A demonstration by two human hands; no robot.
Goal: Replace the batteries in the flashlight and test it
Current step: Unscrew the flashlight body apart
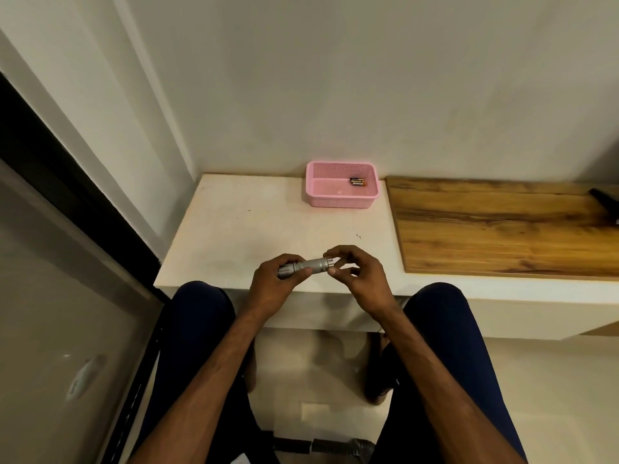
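A small silver flashlight (310,266) lies level between my hands, just above the front edge of the white table (254,229). My left hand (273,286) grips its head end, fingers curled round the barrel. My right hand (355,272) pinches the tail end with thumb and fingertips. At the back of the table a pink plastic basket (335,195) holds dark batteries (357,182) with orange ends in its far right corner. I cannot tell their exact number.
A wooden board (502,226) covers the counter to the right, with a dark object (604,204) at its far right edge. A white wall stands behind. A dark-framed glass door is on the left. My knees flank the table's front edge.
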